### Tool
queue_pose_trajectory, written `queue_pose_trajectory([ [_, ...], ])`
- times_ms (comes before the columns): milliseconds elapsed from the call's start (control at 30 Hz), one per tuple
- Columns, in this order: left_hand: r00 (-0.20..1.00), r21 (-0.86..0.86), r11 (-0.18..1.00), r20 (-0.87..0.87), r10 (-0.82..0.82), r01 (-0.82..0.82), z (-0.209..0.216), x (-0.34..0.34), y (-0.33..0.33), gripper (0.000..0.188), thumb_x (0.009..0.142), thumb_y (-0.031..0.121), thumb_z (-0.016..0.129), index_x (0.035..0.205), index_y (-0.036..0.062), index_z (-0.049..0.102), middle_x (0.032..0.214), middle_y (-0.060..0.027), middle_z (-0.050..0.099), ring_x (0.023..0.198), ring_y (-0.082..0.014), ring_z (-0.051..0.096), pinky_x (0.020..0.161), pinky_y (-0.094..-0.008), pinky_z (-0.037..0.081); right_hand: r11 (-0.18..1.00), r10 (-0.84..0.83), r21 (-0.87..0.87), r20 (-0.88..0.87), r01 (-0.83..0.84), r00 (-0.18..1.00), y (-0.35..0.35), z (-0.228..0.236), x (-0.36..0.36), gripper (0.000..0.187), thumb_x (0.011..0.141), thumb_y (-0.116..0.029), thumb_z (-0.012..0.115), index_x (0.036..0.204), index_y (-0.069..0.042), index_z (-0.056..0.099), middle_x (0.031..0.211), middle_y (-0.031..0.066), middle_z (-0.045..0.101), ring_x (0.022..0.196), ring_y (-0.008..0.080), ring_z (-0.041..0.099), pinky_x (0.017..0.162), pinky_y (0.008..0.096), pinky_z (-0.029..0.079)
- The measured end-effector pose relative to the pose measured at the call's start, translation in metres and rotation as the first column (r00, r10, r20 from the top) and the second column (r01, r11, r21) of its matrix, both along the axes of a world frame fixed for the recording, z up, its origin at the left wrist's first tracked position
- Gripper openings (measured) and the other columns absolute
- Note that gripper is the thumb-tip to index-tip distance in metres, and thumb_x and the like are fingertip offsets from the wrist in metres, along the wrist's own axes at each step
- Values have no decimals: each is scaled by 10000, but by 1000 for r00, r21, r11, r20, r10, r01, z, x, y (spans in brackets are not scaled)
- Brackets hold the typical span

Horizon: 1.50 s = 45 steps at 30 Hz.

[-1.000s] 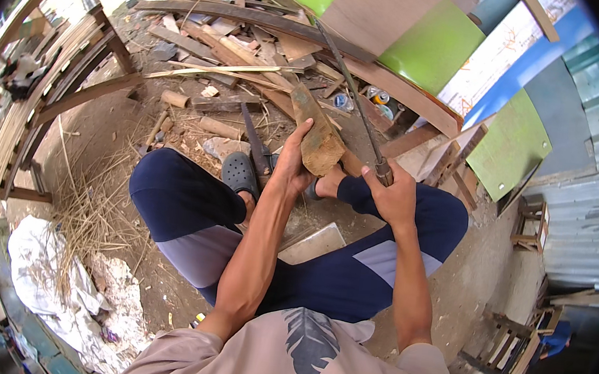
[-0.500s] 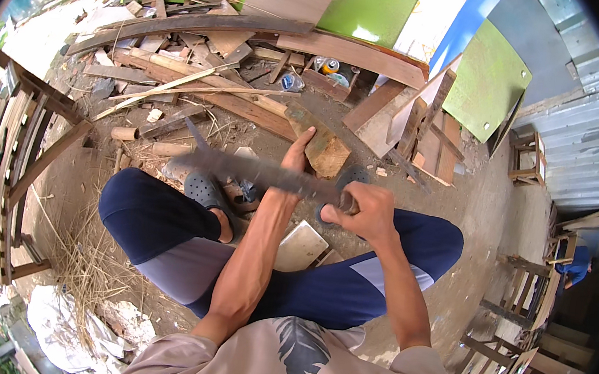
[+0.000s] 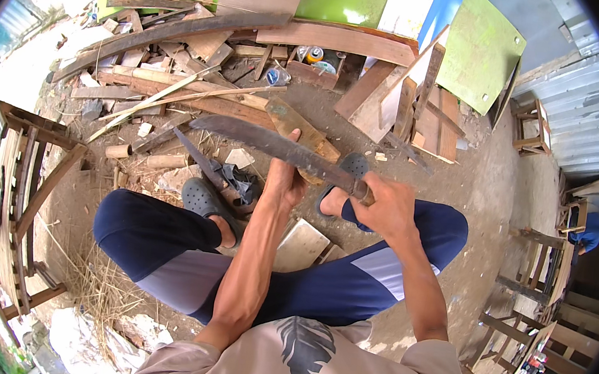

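My right hand (image 3: pixel 389 205) is closed round the handle of a machete (image 3: pixel 274 146). Its long dark blade points up to the left and passes over my left hand. My left hand (image 3: pixel 284 183) grips the near side of a thick, weathered wood block (image 3: pixel 307 132), its thumb showing above the blade. The other fingers are mostly hidden beneath the hand and blade. The block is tilted, its far end close to the scrap pile. Between my legs lies a pale flat wood piece (image 3: pixel 302 246).
Scrap wood (image 3: pixel 178 90) is heaped ahead, with a drink can (image 3: pixel 315 54) in a wooden box. A grey pointed blade (image 3: pixel 197 154) lies by my left clog (image 3: pixel 202 197). Wooden frames stand left (image 3: pixel 23 209) and right (image 3: pixel 517 334). Another person (image 3: pixel 587 230) is at far right.
The machete, blurred before, is now sharp, its blade tip raised further forward. My right hand has shifted slightly right. My left hand still holds the block. The whole view has shifted a little.
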State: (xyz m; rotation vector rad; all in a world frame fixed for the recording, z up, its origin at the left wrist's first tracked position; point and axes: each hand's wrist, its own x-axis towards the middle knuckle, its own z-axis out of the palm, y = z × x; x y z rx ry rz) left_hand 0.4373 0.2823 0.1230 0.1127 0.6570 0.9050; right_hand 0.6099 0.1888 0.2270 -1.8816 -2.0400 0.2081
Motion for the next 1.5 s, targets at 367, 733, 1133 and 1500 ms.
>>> queue_pose_trajectory([
  [367, 988, 47, 989, -63, 144, -142, 3, -15, 13, 390, 966, 335, 522, 1205, 27, 516, 1060, -112, 640, 901, -245, 650, 774, -361, 544, 997, -65, 40, -135, 71, 989, 8, -16, -15, 259, 622, -228, 758, 756, -65, 608, 582, 112, 574, 538, 311, 588, 501, 400, 458],
  [733, 957, 101, 961, -110, 269, -258, 0, -34, 7, 469, 957, 312, 523, 1311, 12, 448, 1216, -123, 584, 1129, -263, 574, 968, -395, 457, 966, -239, 25, -287, 256, 928, 30, -59, 7, 242, 629, -179, 718, 797, -29, 632, 585, 111, 585, 534, 284, 604, 504, 376, 463],
  [1133, 950, 79, 959, -134, 281, -273, -9, -31, 4, 440, 954, 322, 535, 1258, 10, 474, 1179, -112, 589, 1064, -241, 593, 901, -391, 489, 998, -56, -51, -325, 42, 944, 15, -50, -10, 210, 677, -200, 706, 777, -45, 607, 627, 151, 613, 593, 342, 625, 550, 406, 488],
  [1500, 958, 12, 962, -86, 273, -273, -15, -31, 10, 419, 944, 322, 545, 1258, 52, 483, 1162, -93, 594, 1056, -229, 589, 896, -389, 484, 999, 21, -31, -306, -33, 952, 19, -43, -21, 235, 705, -208, 689, 793, -6, 606, 686, 188, 629, 644, 360, 638, 557, 385, 490],
])
